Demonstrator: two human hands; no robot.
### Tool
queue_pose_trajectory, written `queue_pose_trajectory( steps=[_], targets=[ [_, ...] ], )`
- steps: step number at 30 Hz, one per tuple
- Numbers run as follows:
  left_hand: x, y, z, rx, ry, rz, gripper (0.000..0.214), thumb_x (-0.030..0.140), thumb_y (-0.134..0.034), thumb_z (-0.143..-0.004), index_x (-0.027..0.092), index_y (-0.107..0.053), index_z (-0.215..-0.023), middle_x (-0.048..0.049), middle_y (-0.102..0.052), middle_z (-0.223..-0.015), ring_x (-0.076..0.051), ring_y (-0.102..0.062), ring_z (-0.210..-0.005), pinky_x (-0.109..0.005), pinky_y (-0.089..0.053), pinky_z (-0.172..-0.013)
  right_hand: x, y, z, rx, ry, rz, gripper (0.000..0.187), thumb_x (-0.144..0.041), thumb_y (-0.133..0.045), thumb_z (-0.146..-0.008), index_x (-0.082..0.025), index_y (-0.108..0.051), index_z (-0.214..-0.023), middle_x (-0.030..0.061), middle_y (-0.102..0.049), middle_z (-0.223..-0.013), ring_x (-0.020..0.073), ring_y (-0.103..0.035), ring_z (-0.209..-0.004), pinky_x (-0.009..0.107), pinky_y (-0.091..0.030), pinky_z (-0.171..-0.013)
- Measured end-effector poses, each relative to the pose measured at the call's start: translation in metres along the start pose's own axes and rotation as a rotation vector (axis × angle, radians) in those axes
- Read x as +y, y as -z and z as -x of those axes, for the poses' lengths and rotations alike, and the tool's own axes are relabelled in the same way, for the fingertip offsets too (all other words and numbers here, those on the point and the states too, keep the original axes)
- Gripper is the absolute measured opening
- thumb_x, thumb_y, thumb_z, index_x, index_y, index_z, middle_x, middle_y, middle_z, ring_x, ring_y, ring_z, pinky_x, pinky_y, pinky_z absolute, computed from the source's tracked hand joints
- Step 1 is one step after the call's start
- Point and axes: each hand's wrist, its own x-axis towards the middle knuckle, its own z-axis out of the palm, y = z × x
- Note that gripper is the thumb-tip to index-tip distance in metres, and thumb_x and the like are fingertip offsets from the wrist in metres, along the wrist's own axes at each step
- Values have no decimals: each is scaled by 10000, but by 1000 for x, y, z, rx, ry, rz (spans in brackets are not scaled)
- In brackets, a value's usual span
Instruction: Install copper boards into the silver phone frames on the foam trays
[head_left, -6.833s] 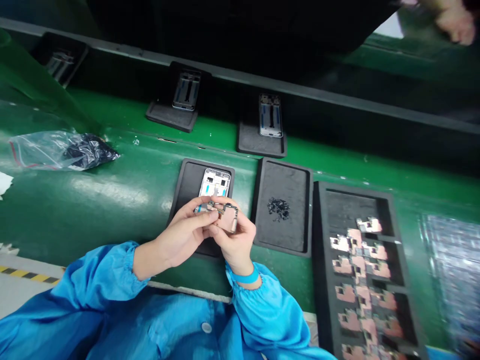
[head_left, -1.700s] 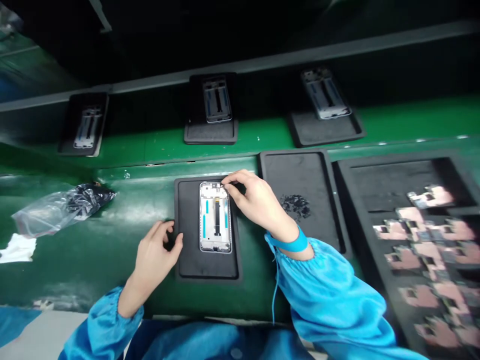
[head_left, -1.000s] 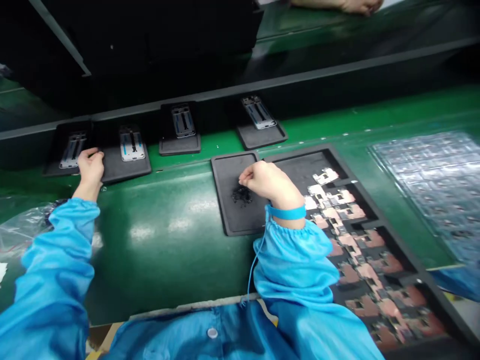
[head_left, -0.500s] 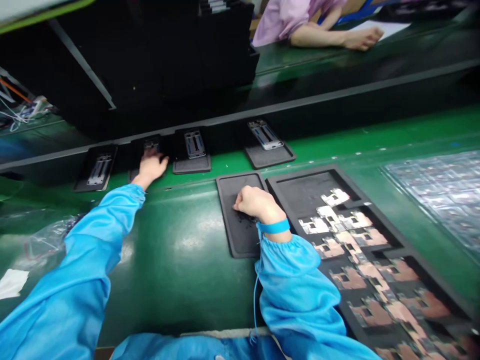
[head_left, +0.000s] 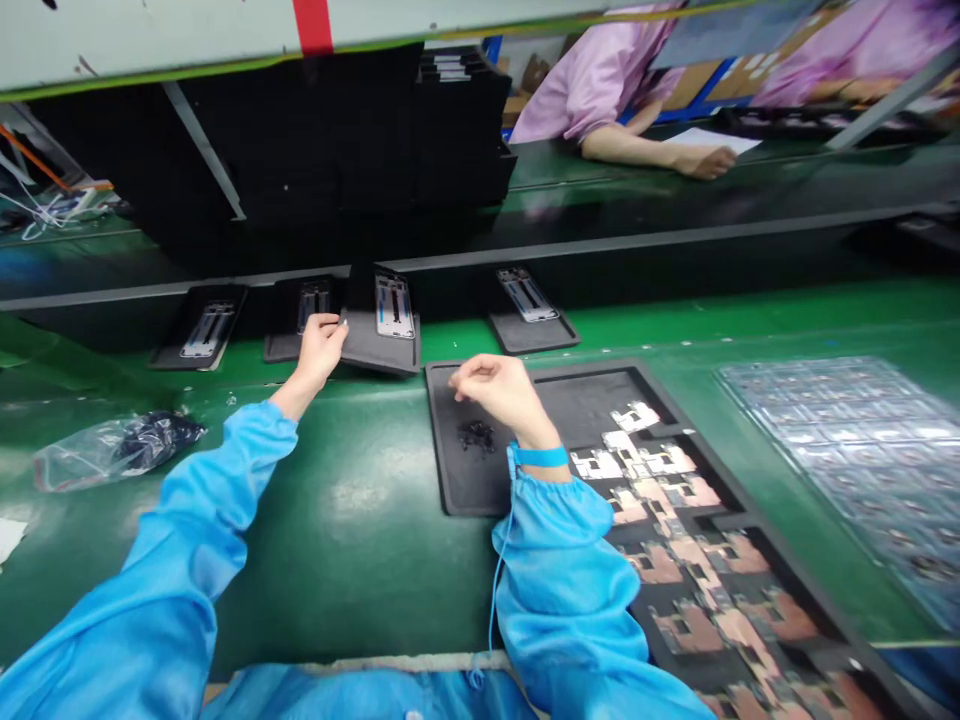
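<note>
My left hand (head_left: 319,352) grips the left edge of a black tray (head_left: 367,342), which is tilted, its near left corner raised. A silver phone frame (head_left: 394,306) rests on that tray. My right hand (head_left: 504,392), fingers pinched together, hovers over a shallow dark tray (head_left: 450,480). Whatever is between those fingertips is too small to make out. Below them in the shallow tray lies a small heap of black parts (head_left: 476,436). Another phone frame (head_left: 313,298) on its own black tray is just behind my left hand.
More phone frames on trays sit at the far left (head_left: 208,330) and right of centre (head_left: 526,294). A large black tray of circuit boards (head_left: 694,555), a clear blister tray (head_left: 847,440) and a plastic bag (head_left: 112,455) lie on the green bench. Co-workers' arms (head_left: 645,150) show beyond.
My left hand has moved right from the neighbouring phone frame to the tray beside it and tilted that tray up. My right hand has risen from the small black parts. The camera view has shifted.
</note>
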Motion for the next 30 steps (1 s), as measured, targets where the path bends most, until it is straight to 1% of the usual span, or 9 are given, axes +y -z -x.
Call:
queue_pose_trajectory(
  steps=[4,9,12,14,16,19,23,27,30],
  targets=[
    [-15,44,99,-22,52,211,541,479,-680,-895,194,-498,-1317,-58,-731,-953,-199,-737,-850,-340,-603,-818,-15,-12,4,30,69,-393,394,-563,-790,-676,-223,-591,-702,17,-721,-703,120,-637,-544,221,-493,-438],
    [-54,88,228,0,269,387,683,562,-790,-820,235,-491,-1339,-75,-723,-1063,-221,-744,-883,-324,-618,-766,-33,-33,14,-56,38,-574,400,-507,-933,-576,-207,-694,-688,18,-749,-717,104,-650,-554,179,-502,-409],
    [-75,101,282,16,375,362,666,575,-767,-856,249,-493,-1367,-89,-710,-1137,-223,-750,-904,-309,-622,-743,-41,-45,22,-121,13,-623,368,-432,-981,-545,-200,-751,-714,26,-771,-737,112,-681,-567,188,-545,-447],
    [-84,108,304,4,375,279,618,565,-715,-905,245,-494,-1386,-106,-707,-1175,-235,-754,-952,-325,-630,-777,-46,-52,29,-142,27,-634,339,-381,-993,-560,-194,-761,-721,28,-777,-736,122,-702,-573,209,-582,-492],
    [-88,114,312,-9,301,55,580,527,-685,-934,231,-514,-1402,-117,-706,-1177,-243,-749,-954,-354,-634,-799,-50,-58,38,-122,57,-599,319,-347,-992,-591,-189,-754,-733,31,-781,-744,136,-727,-591,235,-619,-552],
    [-84,123,300,49,30,-295,589,435,-705,-920,204,-531,-1433,-165,-658,-1307,-292,-722,-1048,-438,-633,-849,-56,-62,51,-46,76,-502,326,-343,-982,-626,-188,-744,-786,39,-786,-767,163,-760,-639,272,-652,-633],
    [-59,123,264,67,-327,-278,600,285,-746,-868,293,-554,-1437,-141,-599,-1470,-364,-579,-1377,-567,-548,-1094,-52,-59,66,11,84,-398,352,-373,-956,-665,-196,-777,-911,42,-783,-778,183,-766,-681,306,-664,-668],
    [-9,97,234,-149,-595,-139,558,154,-707,-874,349,-614,-1389,-77,-749,-1243,-313,-733,-1137,-505,-611,-1020,-31,-59,72,54,65,-401,349,-380,-907,-699,-205,-802,-982,31,-777,-816,174,-755,-712,313,-649,-698],
    [34,57,221,-400,-822,-54,609,96,-657,-907,299,-543,-1470,-60,-793,-1080,-240,-779,-940,-373,-646,-880,-8,-63,70,80,-17,-457,303,-421,-884,-682,-194,-787,-857,38,-777,-810,198,-775,-753,328,-644,-754]
  ],
)
